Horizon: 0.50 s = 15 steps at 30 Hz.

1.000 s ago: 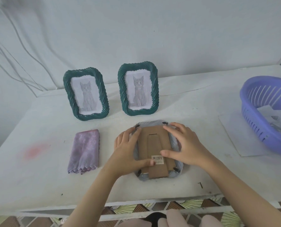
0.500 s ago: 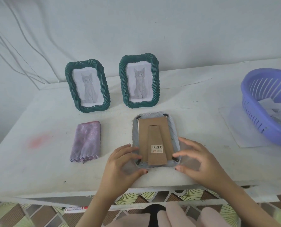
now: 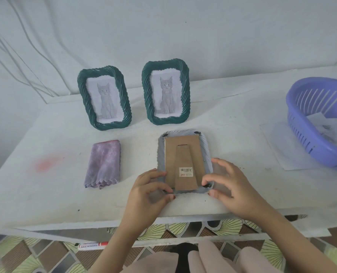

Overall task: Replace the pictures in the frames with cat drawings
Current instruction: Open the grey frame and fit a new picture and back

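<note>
Two hands are working the near end of a pale grey frame [image 3: 185, 161] that lies face down close to the front edge of the white table [image 3: 242, 119]. The left hand [image 3: 148, 191] has thumb and fingers curled at the frame's bottom left corner, fingertips pressed together around what looks like a small clip there, though I can't tell if it's actually pinched. The right hand [image 3: 230, 186] is spread more loosely, with fingertips touching the bottom right corner by a black clip.

The frame's cardboard back [image 3: 183, 154] faces up with its stand flat, and a barcode sticker [image 3: 185, 172] on it reads "200" in red; the rest is too small to read.

Behind it, two dark green frames [image 3: 104, 97] [image 3: 166, 91] stand upright, each showing a grey cat drawing. A folded purple cloth [image 3: 104, 163] lies to the left. At the far right, a purple basket [image 3: 301, 107] holds some paper. A red and white marker [image 3: 93, 245] lies below the table; its print is unreadable.
</note>
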Available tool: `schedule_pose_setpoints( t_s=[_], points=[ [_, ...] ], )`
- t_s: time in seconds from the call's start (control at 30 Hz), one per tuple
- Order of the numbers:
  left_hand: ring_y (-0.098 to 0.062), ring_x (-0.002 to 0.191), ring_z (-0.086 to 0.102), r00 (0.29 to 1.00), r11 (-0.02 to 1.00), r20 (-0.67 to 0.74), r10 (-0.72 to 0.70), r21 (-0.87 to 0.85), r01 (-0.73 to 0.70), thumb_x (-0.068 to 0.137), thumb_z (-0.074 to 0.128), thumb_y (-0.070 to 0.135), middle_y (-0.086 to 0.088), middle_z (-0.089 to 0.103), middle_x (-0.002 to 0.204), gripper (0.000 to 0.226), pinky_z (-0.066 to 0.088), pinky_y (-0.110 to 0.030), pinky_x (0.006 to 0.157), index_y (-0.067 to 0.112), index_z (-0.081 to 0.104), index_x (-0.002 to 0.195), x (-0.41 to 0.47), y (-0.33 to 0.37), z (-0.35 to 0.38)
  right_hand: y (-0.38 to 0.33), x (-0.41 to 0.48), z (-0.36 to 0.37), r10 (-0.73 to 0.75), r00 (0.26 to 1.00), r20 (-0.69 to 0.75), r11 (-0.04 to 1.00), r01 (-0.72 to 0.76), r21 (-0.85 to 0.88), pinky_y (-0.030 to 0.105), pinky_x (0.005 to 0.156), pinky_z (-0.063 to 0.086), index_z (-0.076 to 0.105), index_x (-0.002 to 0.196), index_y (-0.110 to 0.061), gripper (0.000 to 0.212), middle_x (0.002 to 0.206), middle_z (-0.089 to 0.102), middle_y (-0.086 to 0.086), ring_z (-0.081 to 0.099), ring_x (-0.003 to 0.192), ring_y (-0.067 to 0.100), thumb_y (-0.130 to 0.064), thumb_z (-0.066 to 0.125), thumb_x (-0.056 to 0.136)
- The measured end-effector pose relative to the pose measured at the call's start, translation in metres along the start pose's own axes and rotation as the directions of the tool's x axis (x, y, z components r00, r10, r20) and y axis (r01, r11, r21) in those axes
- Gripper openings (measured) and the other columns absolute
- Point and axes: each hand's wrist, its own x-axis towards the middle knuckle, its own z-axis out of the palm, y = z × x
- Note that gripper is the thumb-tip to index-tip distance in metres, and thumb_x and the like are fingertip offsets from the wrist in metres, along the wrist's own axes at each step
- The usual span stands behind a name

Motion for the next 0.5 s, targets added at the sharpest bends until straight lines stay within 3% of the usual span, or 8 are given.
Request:
schedule_pose_setpoints(
  t_s=[0.33,0.43,0.5],
  points=[
    [0.002,0.116,0.044,1.0,1.0,-0.007,0.003,0.002,-0.003,0.067,0.081,0.021,0.024,0.057,0.113,0.019,0.028,-0.005,0.094,0.038,0.07,0.07,0.0003,-0.0016,0.0003,-0.0038,-0.0012,0.0036,-0.027,1.0,-0.016,1.0,0.026,-0.011,0.039,0.112,0.015,0.056,0.093,-0.045,0.025,0.141,0.017,-0.022,0.009,0.136,0.001,-0.021,0.057,0.089],
    [0.0,0.115,0.045,1.0,1.0,0.009,0.004,-0.026,-0.003,0.068,0.076,0.037,0.023,0.057,0.113,0.007,0.03,-0.007,0.093,0.037,0.07,0.072,0.0005,0.0013,-0.0013,-0.0063,-0.0011,0.0007,-0.013,1.0,-0.014,0.999,0.013,0.043,0.036,0.112,0.011,0.058,0.092,-0.045,0.022,0.144,0.017,-0.022,0.005,0.134,-0.006,-0.023,0.06,0.086],
    [-0.001,0.115,0.047,1.0,0.998,-0.003,0.0,-0.061,0.0,0.068,0.067,0.05,0.022,0.058,0.111,0.015,0.031,-0.007,0.093,0.038,0.07,0.078,0.002,0.0039,-0.0033,-0.0092,0.0004,-0.0003,0.009,0.998,-0.06,0.996,-0.003,0.095,0.026,0.108,0.012,0.057,0.099,-0.045,0.026,0.145,0.021,-0.021,0.01,0.136,-0.005,-0.023,0.061,0.086]
  ],
)
